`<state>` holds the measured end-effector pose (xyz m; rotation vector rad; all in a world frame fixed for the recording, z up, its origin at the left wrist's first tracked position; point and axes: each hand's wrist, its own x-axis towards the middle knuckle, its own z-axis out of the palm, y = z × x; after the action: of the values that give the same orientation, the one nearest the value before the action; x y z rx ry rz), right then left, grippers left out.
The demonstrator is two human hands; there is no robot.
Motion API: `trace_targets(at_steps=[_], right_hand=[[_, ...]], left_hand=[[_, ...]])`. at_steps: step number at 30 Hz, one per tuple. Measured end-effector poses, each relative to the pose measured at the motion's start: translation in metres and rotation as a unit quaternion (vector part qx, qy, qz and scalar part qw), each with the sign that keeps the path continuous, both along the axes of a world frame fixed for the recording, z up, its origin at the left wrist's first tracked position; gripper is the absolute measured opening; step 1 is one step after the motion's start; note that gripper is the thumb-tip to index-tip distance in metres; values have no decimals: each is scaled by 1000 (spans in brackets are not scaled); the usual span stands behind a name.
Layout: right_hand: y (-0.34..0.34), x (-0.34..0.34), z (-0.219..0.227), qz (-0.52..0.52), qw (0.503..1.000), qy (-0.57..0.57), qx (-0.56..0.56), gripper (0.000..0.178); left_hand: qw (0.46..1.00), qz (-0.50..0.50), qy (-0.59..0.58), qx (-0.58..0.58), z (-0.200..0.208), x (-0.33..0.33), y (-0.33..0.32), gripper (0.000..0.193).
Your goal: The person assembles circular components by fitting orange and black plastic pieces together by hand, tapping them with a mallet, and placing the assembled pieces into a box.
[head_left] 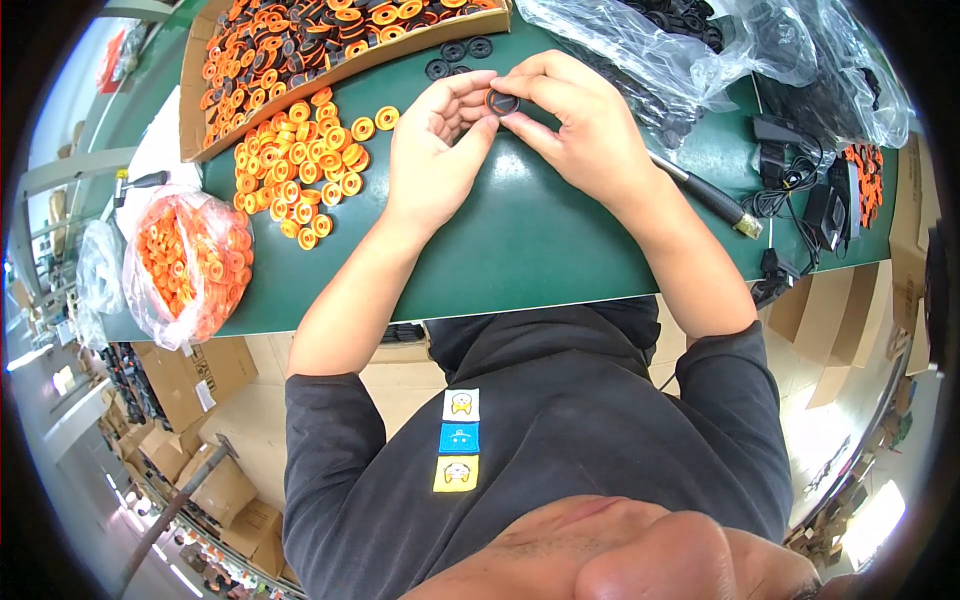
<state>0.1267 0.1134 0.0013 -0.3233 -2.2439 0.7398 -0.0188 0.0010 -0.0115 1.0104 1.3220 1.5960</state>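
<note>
Over the green table, my two hands meet at a small round black wheel (503, 103) with a bit of orange at its edge. My right hand (580, 115) pinches it between thumb and fingers. On the other side, the curled fingers and thumb of my left hand (440, 140) close on it too. Just beyond my fingers lie several loose black wheels (455, 50). Left of my left hand spreads a pile of orange wheels (305, 165). Behind that pile, a cardboard tray (345, 60) holds many orange-and-black wheels.
At the table's left edge stands a clear bag of orange pieces (190, 265). Plastic bags of black parts (680, 60) fill the far right. A black-handled tool (705, 195), cables with black adapters (825, 215) and more orange-and-black pieces (865, 185) lie to the right.
</note>
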Motion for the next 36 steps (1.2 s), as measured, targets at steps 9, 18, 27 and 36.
trace_targets(at_steps=[9, 18, 27, 36], right_hand=[[-2, -1, 1, 9, 1000, 9, 12, 30], [1, -2, -6, 48, 979, 49, -193, 34], [0, 2, 3, 58, 969, 22, -239, 25], [-1, 3, -1, 54, 961, 6, -273, 23]], left_hand=[[1000, 15, -13, -7, 3, -1, 2, 34], [984, 67, 143, 80, 5, -2, 0, 29], [962, 87, 231, 117, 11, -5, -4, 23], [967, 84, 224, 87, 15, -1, -5, 21]])
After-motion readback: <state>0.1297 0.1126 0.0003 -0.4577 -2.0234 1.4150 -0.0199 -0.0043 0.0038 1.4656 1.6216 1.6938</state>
